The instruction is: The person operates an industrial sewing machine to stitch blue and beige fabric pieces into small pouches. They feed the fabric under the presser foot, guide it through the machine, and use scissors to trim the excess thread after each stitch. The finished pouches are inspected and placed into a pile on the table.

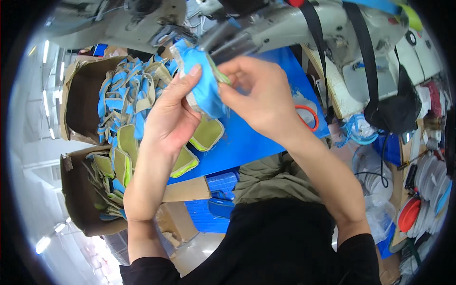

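My left hand grips a blue fabric piece with pale edges, thumb pressed on its face. It is held up above the blue tabletop, near the sewing machine. On its other side my right hand pinches the green edge of the same piece; those fingertips are slightly blurred. Below my left hand, olive-green fabric pads with bright edging lie on the tabletop. Farther left is a heap of blue and beige fabric strips.
A grey sewing machine spans the far side, black straps hanging from it. At left stand an upper cardboard box and a lower cardboard box holding pads. Red-handled scissors lie right. Thread cones crowd the far right.
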A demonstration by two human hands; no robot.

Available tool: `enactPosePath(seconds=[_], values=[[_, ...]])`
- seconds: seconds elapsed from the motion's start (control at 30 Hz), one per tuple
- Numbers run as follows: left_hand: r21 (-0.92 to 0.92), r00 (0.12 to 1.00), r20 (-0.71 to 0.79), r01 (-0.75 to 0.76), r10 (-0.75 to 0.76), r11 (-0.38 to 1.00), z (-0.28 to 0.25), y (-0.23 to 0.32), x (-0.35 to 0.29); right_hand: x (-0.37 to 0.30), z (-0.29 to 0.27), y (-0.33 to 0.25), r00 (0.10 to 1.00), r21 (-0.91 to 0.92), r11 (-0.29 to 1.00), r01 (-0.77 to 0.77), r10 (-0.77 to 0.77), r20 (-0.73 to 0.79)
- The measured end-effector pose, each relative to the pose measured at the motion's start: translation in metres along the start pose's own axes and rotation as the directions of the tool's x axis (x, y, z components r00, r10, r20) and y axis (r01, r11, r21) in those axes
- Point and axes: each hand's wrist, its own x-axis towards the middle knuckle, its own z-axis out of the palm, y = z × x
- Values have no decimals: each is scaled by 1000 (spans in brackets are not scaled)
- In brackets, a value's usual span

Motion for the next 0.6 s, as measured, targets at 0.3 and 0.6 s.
enactPosePath(seconds=[0.3,0.6], values=[[165,999,-33,-26,32,986,10,1,5,-5,3,5,1000,-65,997,-27,27,-5],[142,997,11,-79,78,987,6,16,21,17,12,-9,997,-62,995,-79,79,-8]])
